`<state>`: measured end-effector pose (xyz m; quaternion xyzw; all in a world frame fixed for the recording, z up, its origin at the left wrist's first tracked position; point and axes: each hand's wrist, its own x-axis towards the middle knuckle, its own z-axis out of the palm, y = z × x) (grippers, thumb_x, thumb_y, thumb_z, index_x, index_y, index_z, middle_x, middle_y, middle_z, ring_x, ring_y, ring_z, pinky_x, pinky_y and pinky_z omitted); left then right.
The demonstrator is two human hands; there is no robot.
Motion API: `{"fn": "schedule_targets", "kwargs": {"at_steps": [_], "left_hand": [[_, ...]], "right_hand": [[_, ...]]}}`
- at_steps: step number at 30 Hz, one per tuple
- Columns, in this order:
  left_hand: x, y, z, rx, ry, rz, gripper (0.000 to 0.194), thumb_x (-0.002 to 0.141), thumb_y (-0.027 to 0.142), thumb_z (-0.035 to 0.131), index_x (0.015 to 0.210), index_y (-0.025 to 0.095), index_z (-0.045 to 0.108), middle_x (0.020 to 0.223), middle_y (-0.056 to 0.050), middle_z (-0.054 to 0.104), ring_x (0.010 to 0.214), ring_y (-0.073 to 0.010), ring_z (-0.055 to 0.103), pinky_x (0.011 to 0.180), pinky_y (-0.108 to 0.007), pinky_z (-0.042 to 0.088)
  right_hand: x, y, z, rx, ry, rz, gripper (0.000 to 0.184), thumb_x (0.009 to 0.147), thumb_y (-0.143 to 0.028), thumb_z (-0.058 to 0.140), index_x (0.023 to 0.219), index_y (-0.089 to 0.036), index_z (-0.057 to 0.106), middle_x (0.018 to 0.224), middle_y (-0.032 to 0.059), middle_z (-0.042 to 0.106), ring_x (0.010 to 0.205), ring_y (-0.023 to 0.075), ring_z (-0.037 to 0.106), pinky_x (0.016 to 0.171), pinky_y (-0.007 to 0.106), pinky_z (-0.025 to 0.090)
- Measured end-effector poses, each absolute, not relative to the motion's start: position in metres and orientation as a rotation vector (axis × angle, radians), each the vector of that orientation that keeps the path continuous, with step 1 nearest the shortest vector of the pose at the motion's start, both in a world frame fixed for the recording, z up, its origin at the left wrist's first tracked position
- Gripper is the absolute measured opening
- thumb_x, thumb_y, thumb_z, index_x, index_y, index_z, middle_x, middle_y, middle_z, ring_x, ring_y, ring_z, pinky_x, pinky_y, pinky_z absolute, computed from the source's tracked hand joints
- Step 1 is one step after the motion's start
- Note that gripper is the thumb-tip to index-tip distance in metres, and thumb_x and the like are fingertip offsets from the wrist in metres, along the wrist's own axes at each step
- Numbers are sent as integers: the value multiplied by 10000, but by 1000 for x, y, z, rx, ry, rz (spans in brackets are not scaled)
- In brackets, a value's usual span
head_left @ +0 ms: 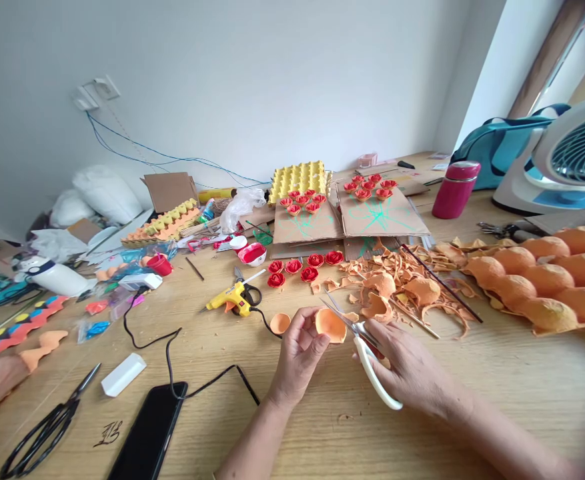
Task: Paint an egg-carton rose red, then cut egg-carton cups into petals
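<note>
An orange egg-carton cup (330, 327) is pinched between the thumb and fingers of my left hand (299, 357). My right hand (405, 360) grips white-handled scissors (372, 373), whose blades lie at the cup's upper right edge. Another cut orange cup (280, 323) rests on the table left of my left hand. Beyond my right hand spreads a heap of orange carton scraps (382, 283). Several red paper roses (309, 273) sit in front of the cardboard panels.
A yellow glue gun (232, 300) with black cord lies left of centre. Black scissors (47, 427) and a phone (147, 433) are front left, near another person's hand (2, 373). At right stand an orange egg tray (547, 280), a pink flask (455, 190) and a fan (567, 160).
</note>
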<state>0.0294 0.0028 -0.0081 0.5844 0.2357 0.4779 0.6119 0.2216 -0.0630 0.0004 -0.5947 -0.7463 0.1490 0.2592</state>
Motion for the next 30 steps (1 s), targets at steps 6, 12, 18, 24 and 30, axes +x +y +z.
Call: {"fn": "schedule_targets", "kwargs": {"at_steps": [6, 12, 18, 24, 30], "left_hand": [[30, 3, -11, 1238, 534, 1091, 321, 876, 366, 680, 1155, 228, 599, 1077, -52, 623, 949, -174, 596, 812, -283, 552], [32, 3, -8, 1141, 558, 1087, 354, 864, 382, 695, 1176, 233, 619, 1102, -45, 630, 844, -145, 617, 769, -289, 565], [35, 5, -2, 925, 556, 974, 469, 796, 426, 768, 1172, 178, 639, 932, -35, 641, 751, -115, 618, 767, -275, 543], [38, 3, -2, 1060, 632, 951, 559, 685, 310, 867, 1177, 185, 634, 1072, -57, 631, 754, -111, 572, 685, -247, 524], [39, 1, -3, 1057, 619, 902, 592, 712, 376, 839, 1208, 180, 583, 987, -47, 646, 722, -125, 612, 713, -289, 536]], "right_hand": [[221, -62, 1, -1653, -1974, 524, 289, 990, -414, 383, 774, -229, 429, 716, 25, 584, 644, 174, 527, 607, 301, 351], [222, -58, -3, -1654, -1867, 602, 323, 969, -474, 426, 789, -215, 491, 695, 26, 601, 630, 164, 533, 590, 296, 347], [226, -56, -6, -1565, -1656, 867, 416, 944, -527, 469, 674, -215, 417, 619, -25, 504, 577, 124, 435, 536, 269, 337], [227, -58, 4, -1379, -1344, 1351, 552, 889, -730, 412, 809, -200, 543, 616, -21, 550, 540, 134, 515, 523, 274, 415], [231, -60, 10, -1379, -1251, 1334, 603, 820, -796, 455, 781, -203, 559, 543, -18, 524, 477, 136, 493, 475, 280, 386]]}}
